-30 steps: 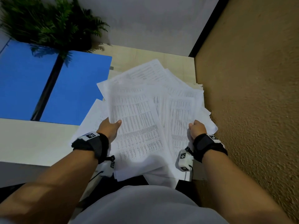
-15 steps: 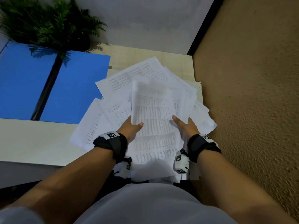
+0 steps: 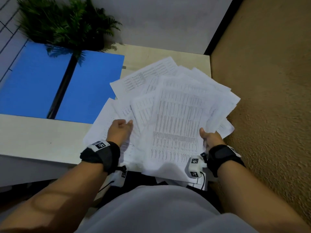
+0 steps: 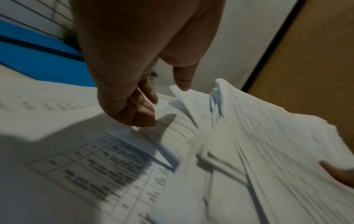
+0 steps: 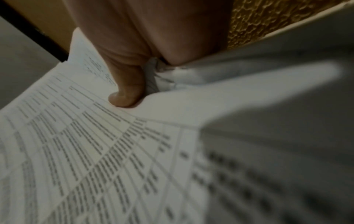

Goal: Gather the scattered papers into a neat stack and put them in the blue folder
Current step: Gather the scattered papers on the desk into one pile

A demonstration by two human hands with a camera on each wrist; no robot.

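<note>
Several white printed papers (image 3: 178, 118) lie fanned out over the right end of the table, their near ends hanging past the front edge. My right hand (image 3: 210, 137) grips the fan's right side, thumb (image 5: 124, 97) on top and the other fingers hidden beneath. My left hand (image 3: 120, 127) sits on the fan's left sheets with its fingers (image 4: 141, 112) curled. A sheet edge shows between them, and the thumb touches a raised corner. The blue folder (image 3: 90, 84) lies open and flat to the left. One sheet corner overlaps its near right corner.
A potted fern (image 3: 64, 22) stands behind the folder and overhangs it. A tan textured wall (image 3: 269, 98) runs close along the table's right side. The bare pale tabletop (image 3: 42, 140) shows in front of the folder. My torso is against the table's front edge.
Half a second ago the sheets were bunched upright between my hands. Now they lie spread in a wide fan, and both hands have moved apart, the left one further left.
</note>
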